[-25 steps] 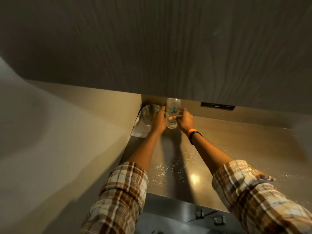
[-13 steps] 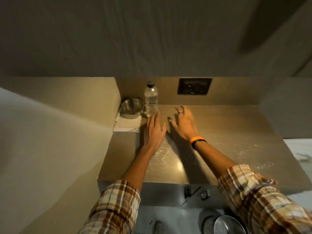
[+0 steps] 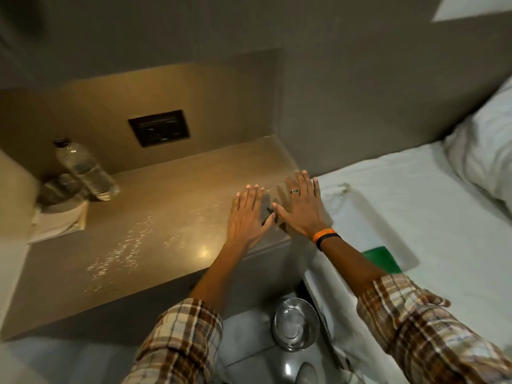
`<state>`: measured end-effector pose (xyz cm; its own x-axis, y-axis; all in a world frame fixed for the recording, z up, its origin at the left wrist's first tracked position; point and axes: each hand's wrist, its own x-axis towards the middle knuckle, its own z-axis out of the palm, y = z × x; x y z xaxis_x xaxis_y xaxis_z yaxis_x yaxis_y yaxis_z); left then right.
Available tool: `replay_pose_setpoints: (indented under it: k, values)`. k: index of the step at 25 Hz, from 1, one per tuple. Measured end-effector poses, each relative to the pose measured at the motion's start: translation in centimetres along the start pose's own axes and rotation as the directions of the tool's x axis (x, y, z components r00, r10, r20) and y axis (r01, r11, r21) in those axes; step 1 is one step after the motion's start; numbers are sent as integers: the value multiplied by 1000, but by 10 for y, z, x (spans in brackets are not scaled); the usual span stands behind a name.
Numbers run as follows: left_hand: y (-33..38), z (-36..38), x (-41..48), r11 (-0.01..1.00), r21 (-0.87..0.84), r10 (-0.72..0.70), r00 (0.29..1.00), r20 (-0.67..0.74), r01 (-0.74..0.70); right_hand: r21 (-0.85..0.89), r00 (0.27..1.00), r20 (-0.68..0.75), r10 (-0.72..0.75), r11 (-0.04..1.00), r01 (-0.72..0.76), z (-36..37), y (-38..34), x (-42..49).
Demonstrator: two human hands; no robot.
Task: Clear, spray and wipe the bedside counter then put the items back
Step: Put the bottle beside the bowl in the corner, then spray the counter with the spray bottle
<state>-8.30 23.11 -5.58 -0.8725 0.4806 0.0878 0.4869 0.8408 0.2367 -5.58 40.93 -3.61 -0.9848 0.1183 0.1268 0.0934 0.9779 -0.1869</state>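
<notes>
The brown bedside counter (image 3: 155,217) carries shiny spray droplets across its middle. A clear water bottle (image 3: 86,169) stands at its back left, next to a steel bowl (image 3: 59,189) that rests on a white folded paper (image 3: 62,224). My left hand (image 3: 248,216) and my right hand (image 3: 302,206) hover side by side over the counter's right end, fingers spread, holding nothing. The right wrist wears an orange and a black band.
A bed with a white sheet (image 3: 415,217) and a pillow (image 3: 487,151) lies right of the counter. A green item (image 3: 381,259) lies on the sheet. A steel bin (image 3: 296,324) stands on the floor below. A dark socket plate (image 3: 159,128) sits in the back wall.
My hands let go of the bottle, which now stands at the back left. Both hands moved right across the counter, open. The view has swung towards the bed.
</notes>
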Motion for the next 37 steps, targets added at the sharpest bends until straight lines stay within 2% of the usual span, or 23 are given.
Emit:
replay_pose_setpoints:
  k: [4, 8, 13, 19, 27, 31, 34, 37]
  values:
    - [76, 26, 34, 999, 38, 28, 999, 40, -29, 40, 992, -41, 121, 992, -120, -1, 83, -15]
    - [101, 43, 62, 999, 46, -11, 999, 53, 8, 74, 985, -58, 160, 985, -155, 9, 129, -9]
    - [99, 60, 87, 998, 66, -30, 997, 75, 25, 98, 968, 13, 250, 963, -250, 39, 181, 17]
    - [94, 67, 86, 993, 103, -53, 999, 5, 52, 226, 929, 79, 360, 902, -369, 86, 229, 58]
    - [90, 76, 88, 990, 136, -39, 998, -42, 44, 487, 839, 49, 542, 720, -494, 149, 249, 97]
    - [90, 80, 91, 988, 148, -42, 998, -40, 47, 555, 811, -20, 584, 681, -477, 151, 257, 97]
    - [91, 78, 89, 986, 159, -58, 998, -8, 59, 617, 821, -90, 564, 679, -399, 116, 242, 83]
    - [96, 62, 88, 986, 164, -57, 994, 88, 42, 625, 814, -323, 483, 755, -200, 42, 212, 65]
